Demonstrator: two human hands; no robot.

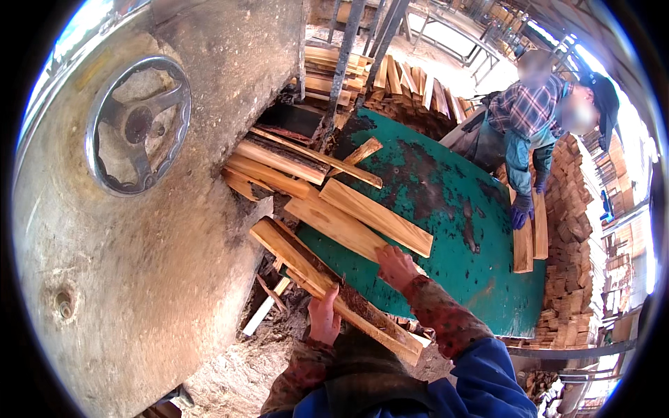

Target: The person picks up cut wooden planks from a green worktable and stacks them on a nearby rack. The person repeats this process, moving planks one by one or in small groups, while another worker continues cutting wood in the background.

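Currently, the left hand (323, 319) is closed around the near edge of a bark-edged board (296, 258), with the thumb along that edge. This board is positioned at the near left side of a green table (498, 303), tilted from far left to near right in front of the wearer's body; a dark strip of bark runs along its far side. The right hand (397, 268) is partly closed, its bent fingers touching the near end of a flat board (338, 224); the underside is hidden, so whether it grips the board cannot be told. The flat board lies beyond the bark-edged board, and a second board (376, 217) lies just beside it on the far right side, roughly parallel. Farther left, several boards (279, 161) lie piled beside the machine (216, 90), and a narrow strip (359, 157) lies at an angle near them. A metal handwheel (137, 125) is mounted on the machine's face at the far left. At the right side of the table, a co-worker (523, 108) wearing purple gloves (520, 211) handles two boards (523, 247) placed side by side. Stacked wood stands beyond the table (418, 83) and along its right side (568, 285). Wood scraps (267, 306) lie below, at the near left.
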